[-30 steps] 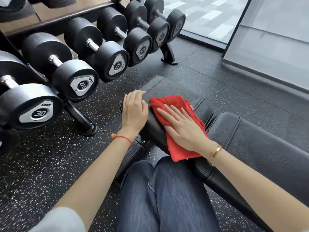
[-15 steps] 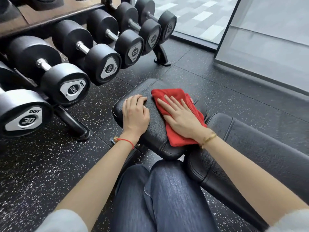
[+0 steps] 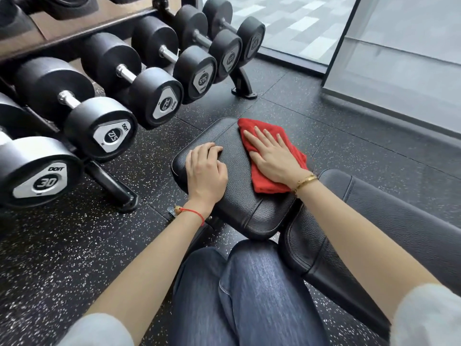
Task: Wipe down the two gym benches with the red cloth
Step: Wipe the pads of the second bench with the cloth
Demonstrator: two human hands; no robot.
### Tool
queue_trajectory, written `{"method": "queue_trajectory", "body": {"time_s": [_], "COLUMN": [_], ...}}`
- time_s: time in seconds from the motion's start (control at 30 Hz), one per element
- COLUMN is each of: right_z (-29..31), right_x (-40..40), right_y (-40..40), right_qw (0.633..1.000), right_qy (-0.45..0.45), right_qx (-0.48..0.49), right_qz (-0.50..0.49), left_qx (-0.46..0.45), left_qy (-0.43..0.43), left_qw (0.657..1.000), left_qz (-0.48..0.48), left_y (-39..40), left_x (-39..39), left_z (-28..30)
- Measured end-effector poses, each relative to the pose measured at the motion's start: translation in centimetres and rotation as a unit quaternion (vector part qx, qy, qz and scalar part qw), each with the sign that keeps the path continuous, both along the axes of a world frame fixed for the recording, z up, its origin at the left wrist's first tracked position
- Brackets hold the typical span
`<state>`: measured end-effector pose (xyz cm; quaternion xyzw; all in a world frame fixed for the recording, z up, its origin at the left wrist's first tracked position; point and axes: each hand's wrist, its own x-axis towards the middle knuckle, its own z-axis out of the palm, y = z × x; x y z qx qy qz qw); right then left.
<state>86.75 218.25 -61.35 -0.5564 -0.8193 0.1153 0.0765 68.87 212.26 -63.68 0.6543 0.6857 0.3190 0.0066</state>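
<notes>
Flat on the red cloth (image 3: pixel 272 158), the right hand (image 3: pixel 273 156) is laid palm down with its fingers straight and slightly spread; nothing is gripped, the cloth is only pressed under the palm. The cloth is spread over the right part of the black seat pad (image 3: pixel 237 186) of a gym bench, its far corner reaching the pad's far edge and its near end lying by the wrist, where a gold bracelet (image 3: pixel 305 182) is worn. The left hand (image 3: pixel 205 172) is rested on the left part of the same pad, its fingers bent at the knuckles with the tips set down on the leather; nothing is held in it. A red string bracelet (image 3: pixel 192 213) is seen on that wrist. The bench's back pad (image 3: pixel 389 221) is joined at the right and runs off toward the lower right. Blue jeans (image 3: pixel 239 295) are visible below the seat pad. To the left, black dumbbells (image 3: pixel 112 131) are lined up on a rack (image 3: pixel 112 184), standing on speckled rubber floor (image 3: pixel 50 258).
</notes>
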Motion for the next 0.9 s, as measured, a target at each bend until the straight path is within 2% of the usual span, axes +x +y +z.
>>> {"method": "queue_trajectory", "body": {"time_s": [0.13, 0.23, 0.37, 0.5, 0.7, 0.9], "right_z": [-0.4, -0.6, -0.5, -0.3, 0.1, -0.2], "right_x": [1.3, 3.5, 3.8, 0.7, -5.3, -3.3], "right_y": [-5.8, -8.2, -5.4, 0.4, 3.0, -3.4], "right_qw": [0.996, 0.997, 0.999, 1.000, 0.999, 0.988], "right_qy": [-0.003, 0.013, 0.024, 0.010, 0.012, 0.003], "right_qx": [0.034, 0.027, 0.021, 0.004, -0.007, 0.025], "right_qz": [0.077, 0.072, 0.009, -0.021, 0.052, 0.151], "left_qx": [-0.001, 0.001, -0.008, -0.012, -0.011, 0.010], "left_qy": [-0.002, 0.002, 0.008, 0.004, -0.033, -0.100], "left_qw": [1.000, 1.000, 1.000, 1.000, 0.999, 0.995], "left_qz": [-0.005, -0.013, -0.012, -0.011, 0.010, 0.006], "left_y": [0.0, -0.1, -0.2, -0.3, -1.3, -2.1], "left_x": [-0.1, -0.2, -0.2, -0.1, -1.2, -3.6], "left_z": [-0.1, -0.1, 0.0, 0.4, 0.9, 1.4]}}
